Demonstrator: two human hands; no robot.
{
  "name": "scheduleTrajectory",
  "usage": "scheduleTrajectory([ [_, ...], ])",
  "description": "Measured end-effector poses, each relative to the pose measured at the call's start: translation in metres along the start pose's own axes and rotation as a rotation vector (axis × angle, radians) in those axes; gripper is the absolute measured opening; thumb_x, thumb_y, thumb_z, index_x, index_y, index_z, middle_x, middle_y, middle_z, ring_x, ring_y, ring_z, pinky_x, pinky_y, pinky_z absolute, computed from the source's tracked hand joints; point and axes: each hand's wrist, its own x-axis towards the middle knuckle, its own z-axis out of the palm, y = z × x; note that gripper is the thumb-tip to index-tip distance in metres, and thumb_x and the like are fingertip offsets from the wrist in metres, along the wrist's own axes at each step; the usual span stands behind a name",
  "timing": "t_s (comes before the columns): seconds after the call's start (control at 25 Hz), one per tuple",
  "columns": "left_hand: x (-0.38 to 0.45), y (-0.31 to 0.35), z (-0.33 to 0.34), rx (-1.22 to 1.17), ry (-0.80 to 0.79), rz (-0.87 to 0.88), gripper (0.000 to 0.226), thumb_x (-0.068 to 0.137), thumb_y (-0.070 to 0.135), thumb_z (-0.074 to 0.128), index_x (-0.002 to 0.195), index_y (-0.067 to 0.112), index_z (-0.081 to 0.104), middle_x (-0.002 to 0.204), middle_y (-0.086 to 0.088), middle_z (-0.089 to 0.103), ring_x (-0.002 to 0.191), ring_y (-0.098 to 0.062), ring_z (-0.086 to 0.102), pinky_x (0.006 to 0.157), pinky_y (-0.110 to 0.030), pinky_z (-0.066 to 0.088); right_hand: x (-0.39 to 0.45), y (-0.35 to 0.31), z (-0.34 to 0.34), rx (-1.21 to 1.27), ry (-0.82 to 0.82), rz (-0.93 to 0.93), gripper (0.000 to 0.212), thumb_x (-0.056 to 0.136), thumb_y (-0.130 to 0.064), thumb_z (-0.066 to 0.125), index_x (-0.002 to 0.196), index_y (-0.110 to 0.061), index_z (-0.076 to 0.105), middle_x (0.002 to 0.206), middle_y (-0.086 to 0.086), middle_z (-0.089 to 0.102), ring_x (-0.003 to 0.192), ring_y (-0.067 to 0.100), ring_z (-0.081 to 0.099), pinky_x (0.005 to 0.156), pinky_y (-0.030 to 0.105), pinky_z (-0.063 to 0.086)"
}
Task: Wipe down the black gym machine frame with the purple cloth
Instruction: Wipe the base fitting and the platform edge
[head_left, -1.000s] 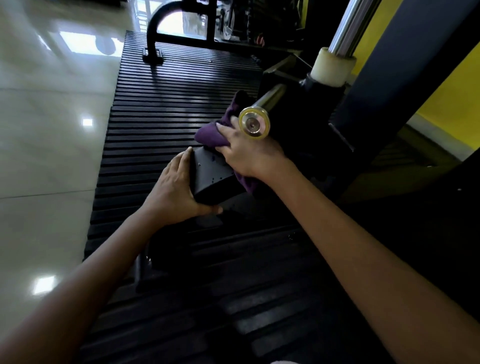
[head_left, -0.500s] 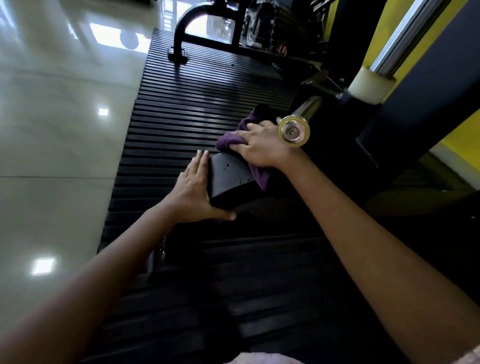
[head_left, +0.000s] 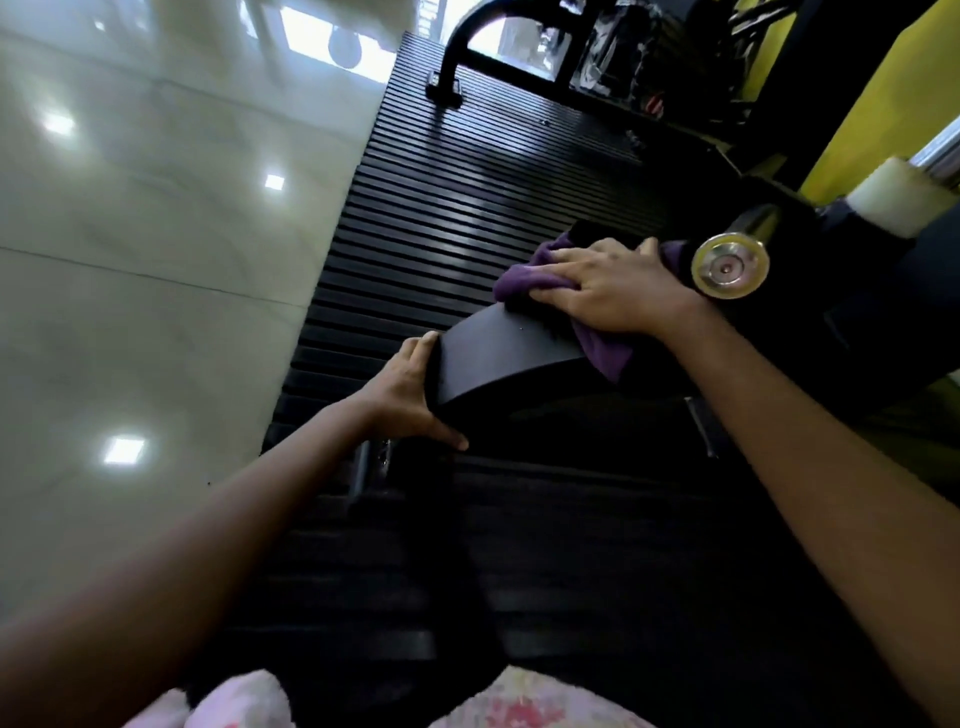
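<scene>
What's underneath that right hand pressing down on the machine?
Under the right hand lies the purple cloth, bunched on the black frame. Cloth edges stick out beyond the fingers and near the wrist; the frame surface beneath is hidden.
</scene>
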Motion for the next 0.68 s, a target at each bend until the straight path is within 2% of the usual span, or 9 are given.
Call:
scheduleTrajectory([
  [0.08,-0.003,-0.004,0.002,-0.049,0.031,0.023,0.135,0.046,0.028,0.095,0.15,0.011,0.01,0.147,-0.003,0.024,0.138,-0.019,0.025,0.114,-0.031,0.026,0.005,-0.014,0.001,-0.123,-0.031,-0.089,0.053,0.095,-0.058,0.032,0.145,-0.042,0.027,0.155,-0.016,0.024,0.141,0.017,0.021,0.11,0.052,0.014],
  [0.16,-0.008,-0.008,0.006,-0.103,0.049,0.029,0.132,0.049,0.026,0.095,0.15,0.012,0.011,0.149,-0.003,0.023,0.137,-0.017,0.025,0.113,-0.03,0.027,-0.012,-0.01,0.003,-0.178,-0.059,-0.299,0.049,0.092,-0.061,0.029,0.14,-0.057,0.018,0.154,-0.024,0.013,0.144,0.01,0.01,0.11,0.047,0.012],
  [0.24,-0.012,-0.011,0.013,-0.15,0.085,0.023,0.131,0.052,0.024,0.094,0.151,0.011,0.009,0.151,-0.003,0.02,0.138,-0.017,0.025,0.114,-0.031,0.027,-0.038,-0.001,0.0,-0.111,-0.111,-0.454,0.047,0.079,-0.072,0.02,0.125,-0.071,0.01,0.146,-0.035,0.005,0.14,-0.002,-0.002,0.111,0.043,0.006],
  [0.32,-0.013,-0.011,0.017,-0.175,0.111,0.023,0.13,0.054,0.023,0.093,0.151,0.009,0.008,0.153,-0.004,0.018,0.139,-0.017,0.023,0.114,-0.027,0.024,-0.044,0.007,-0.002,-0.019,-0.108,-0.363,0.039,0.078,-0.074,0.02,0.116,-0.075,0.011,0.145,-0.038,0.007,0.141,-0.002,-0.005,0.113,0.051,0.001],
  [0.44,-0.01,-0.013,0.015,-0.166,0.099,0.024,0.129,0.054,0.022,0.093,0.15,0.01,0.008,0.151,-0.003,0.019,0.137,-0.015,0.022,0.106,-0.018,0.022,-0.013,-0.012,0.002,-0.077,-0.055,-0.083,0.043,0.091,-0.064,0.029,0.134,-0.064,0.025,0.155,-0.022,0.015,0.145,0.021,0.01,0.109,0.061,0.008],
  [0.56,-0.011,-0.015,0.016,-0.203,0.107,0.016,0.131,0.049,0.023,0.095,0.15,0.009,0.013,0.148,-0.003,0.022,0.136,-0.015,0.026,0.109,-0.02,0.025,0.01,-0.053,0.007,-0.249,-0.071,-0.183,0.045,0.093,-0.062,0.031,0.137,-0.057,0.03,0.152,-0.014,0.027,0.133,0.026,0.029,0.104,0.055,0.02],
  [0.68,-0.011,-0.021,0.021,-0.268,0.137,0.027,0.134,0.043,0.023,0.097,0.15,0.009,0.017,0.147,-0.002,0.026,0.134,-0.012,0.029,0.113,-0.026,0.028,0.003,-0.058,0.007,-0.326,-0.091,-0.399,0.043,0.094,-0.057,0.034,0.137,-0.059,0.026,0.156,-0.017,0.017,0.139,0.022,0.019,0.105,0.051,0.018],
])
